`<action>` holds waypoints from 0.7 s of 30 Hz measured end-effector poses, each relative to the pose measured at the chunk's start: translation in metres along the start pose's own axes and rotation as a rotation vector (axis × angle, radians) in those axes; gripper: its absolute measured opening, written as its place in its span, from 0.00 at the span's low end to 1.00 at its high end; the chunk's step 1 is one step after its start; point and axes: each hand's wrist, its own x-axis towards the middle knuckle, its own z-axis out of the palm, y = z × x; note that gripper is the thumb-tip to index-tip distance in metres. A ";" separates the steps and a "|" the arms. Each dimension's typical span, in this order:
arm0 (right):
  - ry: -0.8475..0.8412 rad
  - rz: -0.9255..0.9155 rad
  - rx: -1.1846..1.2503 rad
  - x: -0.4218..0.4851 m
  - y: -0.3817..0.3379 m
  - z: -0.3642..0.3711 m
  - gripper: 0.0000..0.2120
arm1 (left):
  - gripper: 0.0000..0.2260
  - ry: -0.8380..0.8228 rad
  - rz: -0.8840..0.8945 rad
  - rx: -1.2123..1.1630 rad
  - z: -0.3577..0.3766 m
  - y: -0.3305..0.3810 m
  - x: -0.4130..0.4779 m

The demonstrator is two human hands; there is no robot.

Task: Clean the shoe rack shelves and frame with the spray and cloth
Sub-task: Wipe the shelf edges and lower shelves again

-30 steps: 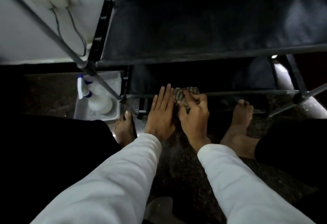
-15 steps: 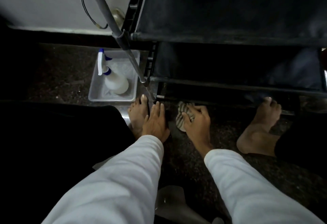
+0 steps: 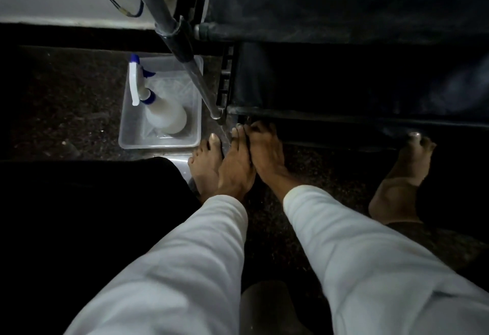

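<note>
The shoe rack (image 3: 344,3) has dark fabric shelves and a grey frame pole (image 3: 195,80). My left hand (image 3: 235,162) lies flat on the floor with straight fingers, its tips near the rack's front left leg. Beside it, my right hand (image 3: 264,149) reaches to the bottom rail (image 3: 344,120), its fingertips curled in the dark beneath it. The striped cloth stays hidden under that hand. A white spray bottle (image 3: 165,114) with a blue nozzle stands in a clear tray (image 3: 158,145), left of the rack and apart from both hands.
My bare left foot (image 3: 205,165) is beside the left hand and my right foot (image 3: 402,175) is under the rack's front edge. A white wall with a hanging cable (image 3: 116,8) is at the back left. The floor is dark speckled stone.
The view dropped and moved closer. My right hand slid the cloth forward and left to the bottom rail, where the cloth went out of sight. The left hand stayed flat on the floor.
</note>
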 end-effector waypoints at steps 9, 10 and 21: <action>-0.040 0.076 -0.178 -0.003 0.045 -0.016 0.15 | 0.37 0.000 -0.074 -0.191 0.068 -0.011 0.037; -0.027 0.083 -0.206 -0.007 0.055 -0.021 0.15 | 0.37 -0.014 -0.075 -0.174 0.078 -0.012 0.042; 0.064 0.083 -0.196 -0.008 0.051 -0.006 0.17 | 0.32 0.080 -0.064 -0.242 0.095 -0.013 0.057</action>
